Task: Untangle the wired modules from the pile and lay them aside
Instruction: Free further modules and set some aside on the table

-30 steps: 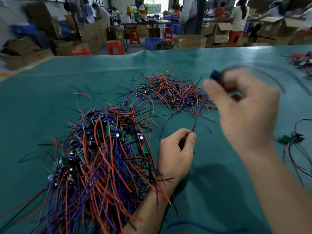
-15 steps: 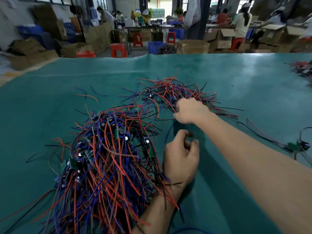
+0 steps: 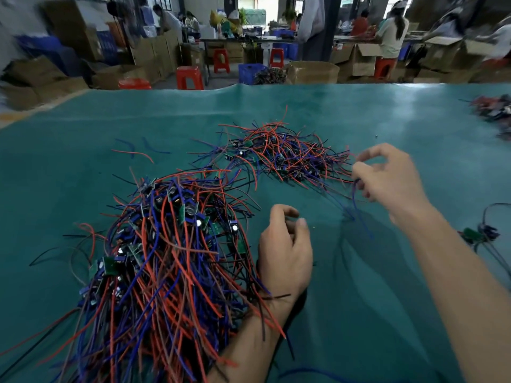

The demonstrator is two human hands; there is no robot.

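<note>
A big tangled pile (image 3: 166,258) of red, blue and black wires with small green modules lies at the near left of the teal table (image 3: 359,299). A smaller pile (image 3: 282,156) lies farther back, at the middle. My left hand (image 3: 284,250) hovers at the big pile's right edge, fingers loosely curled, holding nothing; wires drape over its wrist. My right hand (image 3: 387,178) is at the small pile's right edge and pinches blue wires (image 3: 356,205) that trail down to the table.
One separated module with wires (image 3: 481,236) lies at the right edge. Another heap of modules (image 3: 495,109) sits at the far right. Loose wire pieces (image 3: 135,152) lie at the back left. Beyond the table are boxes, red stools and people working.
My right hand let go of the earlier module at the right, reached into the small pile, and has pulled back to the right with blue wires. My left hand released its wire.
</note>
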